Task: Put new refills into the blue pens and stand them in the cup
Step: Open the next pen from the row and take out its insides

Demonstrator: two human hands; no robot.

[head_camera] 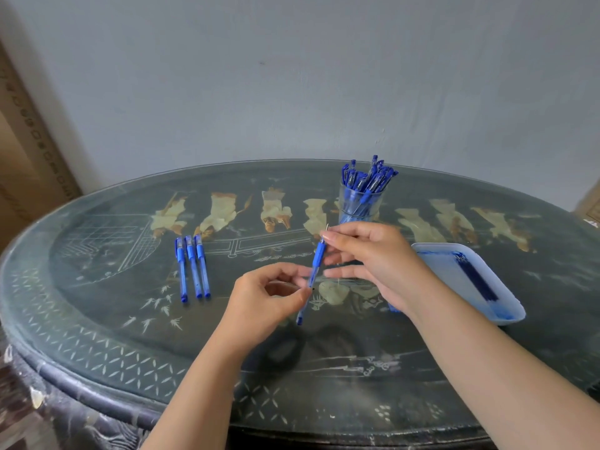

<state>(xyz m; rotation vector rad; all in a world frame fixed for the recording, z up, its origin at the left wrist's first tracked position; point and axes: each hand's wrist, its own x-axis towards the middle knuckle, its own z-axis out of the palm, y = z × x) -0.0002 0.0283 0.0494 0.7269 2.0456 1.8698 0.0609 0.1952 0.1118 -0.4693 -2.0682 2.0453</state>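
I hold one blue pen [314, 271] slanted above the table's middle, its metal tip pointing up and away. My left hand [269, 300] pinches the lower barrel between thumb and fingers. My right hand [373, 258] pinches the upper end near the tip. A clear cup [358, 203] behind my hands holds several blue pens standing upright. Three more blue pens [193, 271] lie side by side on the table to the left. A white tray [467, 280] at the right holds blue refills [474, 277].
The oval dark table [130, 336] has a glass top with painted figures. A grey wall rises just behind it. A cardboard box [29, 164] leans at the far left. Something small and blue [393, 308] lies on the table under my right wrist.
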